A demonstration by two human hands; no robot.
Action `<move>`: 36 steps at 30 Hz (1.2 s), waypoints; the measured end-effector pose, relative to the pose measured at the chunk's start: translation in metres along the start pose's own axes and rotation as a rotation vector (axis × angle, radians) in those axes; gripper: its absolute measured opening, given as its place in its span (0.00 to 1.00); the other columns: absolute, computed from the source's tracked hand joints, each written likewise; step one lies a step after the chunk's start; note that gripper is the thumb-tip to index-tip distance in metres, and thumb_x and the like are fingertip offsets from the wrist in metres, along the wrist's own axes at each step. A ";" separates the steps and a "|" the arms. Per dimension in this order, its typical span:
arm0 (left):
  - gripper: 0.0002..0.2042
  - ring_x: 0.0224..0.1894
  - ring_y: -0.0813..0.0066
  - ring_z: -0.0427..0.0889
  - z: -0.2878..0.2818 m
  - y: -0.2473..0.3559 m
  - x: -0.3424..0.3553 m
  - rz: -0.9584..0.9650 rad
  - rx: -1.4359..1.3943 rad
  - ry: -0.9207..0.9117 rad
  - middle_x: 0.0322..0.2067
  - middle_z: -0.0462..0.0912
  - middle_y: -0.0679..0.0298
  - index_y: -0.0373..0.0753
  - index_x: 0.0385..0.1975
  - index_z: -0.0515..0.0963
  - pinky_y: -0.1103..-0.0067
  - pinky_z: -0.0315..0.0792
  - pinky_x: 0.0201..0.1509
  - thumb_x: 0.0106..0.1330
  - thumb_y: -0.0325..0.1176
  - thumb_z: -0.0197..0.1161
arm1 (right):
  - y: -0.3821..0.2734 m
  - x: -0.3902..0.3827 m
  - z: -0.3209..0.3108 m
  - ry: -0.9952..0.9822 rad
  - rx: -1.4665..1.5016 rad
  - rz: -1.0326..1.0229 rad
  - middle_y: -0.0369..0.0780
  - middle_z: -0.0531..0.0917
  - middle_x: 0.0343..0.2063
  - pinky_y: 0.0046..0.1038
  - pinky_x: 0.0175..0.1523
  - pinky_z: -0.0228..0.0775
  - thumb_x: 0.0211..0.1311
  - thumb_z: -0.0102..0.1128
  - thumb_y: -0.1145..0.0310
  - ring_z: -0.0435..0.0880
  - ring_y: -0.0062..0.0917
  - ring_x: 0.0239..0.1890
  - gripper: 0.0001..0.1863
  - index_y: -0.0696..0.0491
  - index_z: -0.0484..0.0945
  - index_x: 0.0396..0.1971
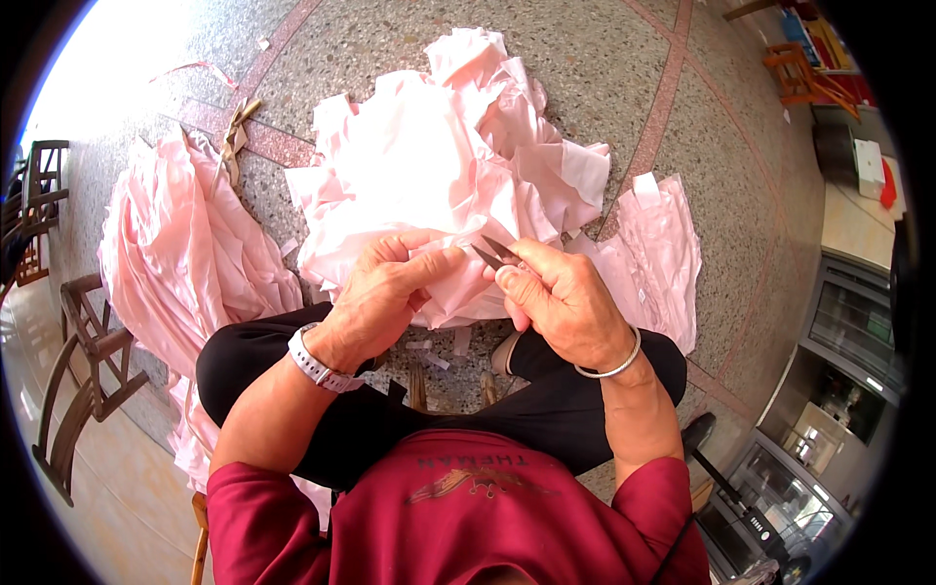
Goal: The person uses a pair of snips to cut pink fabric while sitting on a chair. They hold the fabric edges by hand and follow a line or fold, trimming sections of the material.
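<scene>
My left hand [385, 292] pinches a fold of pale pink fabric [390, 146] in front of me, just left of a small pair of dark-bladed snips [493, 250]. My right hand [556, 302] is closed round the snips, their pointed blades apart and lying over the fabric near my left fingertips. The fabric rises in a crumpled heap from the floor beyond my knees, with small white tags or strips [643, 190] on a smaller piece to the right.
Another long pink bundle [195, 253] lies at left beside a tan strip [237, 136]. Dark wooden chairs [88, 322] stand left on the speckled floor [741, 292]. Glass-fronted metal cabinets [848, 327], a counter [848, 214], an orange chair [799, 73] and a black pole [731, 497] are at right.
</scene>
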State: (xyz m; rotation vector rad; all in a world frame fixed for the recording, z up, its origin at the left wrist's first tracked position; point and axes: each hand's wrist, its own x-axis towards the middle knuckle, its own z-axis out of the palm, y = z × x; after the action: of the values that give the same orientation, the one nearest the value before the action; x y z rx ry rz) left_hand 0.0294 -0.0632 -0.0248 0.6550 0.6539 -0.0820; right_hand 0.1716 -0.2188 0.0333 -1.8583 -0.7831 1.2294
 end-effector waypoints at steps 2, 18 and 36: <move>0.08 0.34 0.82 0.82 0.002 0.001 -0.001 0.005 -0.021 -0.011 0.34 0.84 0.66 0.34 0.41 0.81 0.83 0.76 0.41 0.67 0.29 0.61 | 0.004 0.000 0.001 0.028 0.004 0.006 0.38 0.76 0.12 0.29 0.26 0.66 0.69 0.53 0.65 0.75 0.23 0.16 0.11 0.57 0.76 0.31; 0.08 0.37 0.79 0.83 0.003 -0.001 0.001 0.000 0.061 0.047 0.36 0.85 0.64 0.34 0.41 0.81 0.82 0.77 0.42 0.64 0.25 0.64 | 0.006 0.002 -0.001 -0.012 0.047 0.040 0.34 0.74 0.13 0.23 0.24 0.62 0.70 0.51 0.67 0.70 0.16 0.17 0.11 0.60 0.76 0.32; 0.10 0.26 0.87 0.76 0.003 -0.007 -0.004 0.055 0.085 0.008 0.27 0.81 0.72 0.39 0.38 0.81 0.85 0.70 0.30 0.71 0.39 0.59 | 0.016 0.009 0.023 0.134 0.131 -0.134 0.36 0.75 0.12 0.25 0.22 0.64 0.71 0.51 0.67 0.73 0.19 0.15 0.12 0.59 0.74 0.29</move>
State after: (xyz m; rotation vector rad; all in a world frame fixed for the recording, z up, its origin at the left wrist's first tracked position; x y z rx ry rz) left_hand 0.0258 -0.0714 -0.0240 0.7554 0.6421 -0.0570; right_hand 0.1541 -0.2141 0.0095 -1.7335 -0.7238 1.0359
